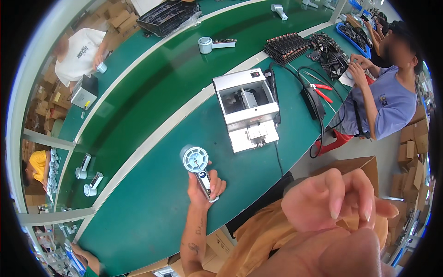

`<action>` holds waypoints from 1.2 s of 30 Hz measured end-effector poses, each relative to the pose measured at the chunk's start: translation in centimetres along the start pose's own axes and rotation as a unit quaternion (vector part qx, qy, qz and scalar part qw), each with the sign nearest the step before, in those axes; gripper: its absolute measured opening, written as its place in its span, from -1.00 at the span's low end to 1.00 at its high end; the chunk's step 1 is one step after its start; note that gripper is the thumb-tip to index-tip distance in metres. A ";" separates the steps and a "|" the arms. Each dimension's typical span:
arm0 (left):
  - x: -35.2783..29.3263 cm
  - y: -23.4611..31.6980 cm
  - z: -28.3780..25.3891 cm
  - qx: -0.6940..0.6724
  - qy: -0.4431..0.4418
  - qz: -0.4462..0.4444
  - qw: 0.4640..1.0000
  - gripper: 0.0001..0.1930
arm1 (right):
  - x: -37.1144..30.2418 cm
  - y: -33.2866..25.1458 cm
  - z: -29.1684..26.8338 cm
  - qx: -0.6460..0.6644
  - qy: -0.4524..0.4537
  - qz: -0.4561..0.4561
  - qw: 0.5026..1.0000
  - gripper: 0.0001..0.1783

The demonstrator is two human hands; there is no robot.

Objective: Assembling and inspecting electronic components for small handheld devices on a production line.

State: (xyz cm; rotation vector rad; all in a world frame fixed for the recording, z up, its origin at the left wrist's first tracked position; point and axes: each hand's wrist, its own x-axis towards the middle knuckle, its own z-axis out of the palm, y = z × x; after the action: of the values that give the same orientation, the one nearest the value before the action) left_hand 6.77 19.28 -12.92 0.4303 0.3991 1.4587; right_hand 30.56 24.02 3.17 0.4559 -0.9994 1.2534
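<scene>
My left hand (197, 193) is closed around the handle of a small light-blue handheld fan (195, 159). The fan's round, spoked head points up and away from me, and a little dark display shows on its grip. Close to the camera, my right hand (318, 203) is raised over the right side of my lap. Its fingers are loosely bent and apart, and nothing shows in them. Beyond the fan, to the right, a silver box-shaped machine (236, 142) with a hollow top stands on the green workbench (152, 207).
Fan bodies (205, 45) lie along the green conveyor (161, 69). Black racks of parts (286, 47), red-handled pliers (323, 93) and a black cable (318, 138) lie right of the machine. A co-worker (392, 106) sits at right; another person (80, 53) works across. Behind my right hand is a cardboard box (364, 168).
</scene>
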 end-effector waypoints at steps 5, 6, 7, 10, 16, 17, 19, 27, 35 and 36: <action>-0.5 0.4 0.2 0.017 0.009 0.008 1.000 -0.34 | 0.2 1.1 2.4 -0.031 0.025 0.011 0.999 -0.41; -0.7 0.6 0.1 0.017 0.013 0.009 1.000 -0.34 | 0.3 1.6 2.8 -0.037 0.029 0.012 0.999 -0.41; -0.5 0.4 0.1 0.021 0.008 0.009 1.000 -0.34 | 0.6 1.8 3.2 -0.050 0.031 0.013 0.998 -0.40; -0.4 0.3 0.2 0.022 0.001 0.011 1.000 -0.34 | 0.8 2.5 3.6 -0.023 0.008 0.012 1.000 -0.45; -0.5 0.3 -0.2 -0.004 -0.006 0.003 1.000 -0.34 | 0.5 2.2 2.9 -0.069 0.048 -0.006 0.996 -0.49; -0.4 0.2 -0.3 -0.018 -0.003 -0.008 1.000 -0.33 | 0.4 1.8 2.4 -0.112 0.021 -0.005 0.994 -0.48; -0.4 0.1 -0.3 -0.015 -0.007 -0.013 1.000 -0.33 | 0.1 2.0 2.1 -0.157 -0.005 -0.002 0.988 -0.48; -0.8 0.4 -0.5 -0.004 -0.021 -0.021 1.000 -0.33 | 0.0 4.0 4.0 -0.101 0.068 -0.122 0.985 -0.35; -0.6 0.1 0.0 0.040 -0.055 -0.008 0.998 -0.34 | -0.4 3.6 3.4 -0.168 0.023 -0.145 0.975 -0.38; -0.5 0.2 0.0 0.037 -0.059 -0.012 0.998 -0.34 | -0.4 3.6 3.3 -0.160 0.012 -0.163 0.974 -0.35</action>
State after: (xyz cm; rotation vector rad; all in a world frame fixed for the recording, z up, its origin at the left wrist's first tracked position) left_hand 6.60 18.83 -12.81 0.5660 0.3624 1.3914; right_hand 25.99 22.34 3.75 0.3356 -1.0357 0.7852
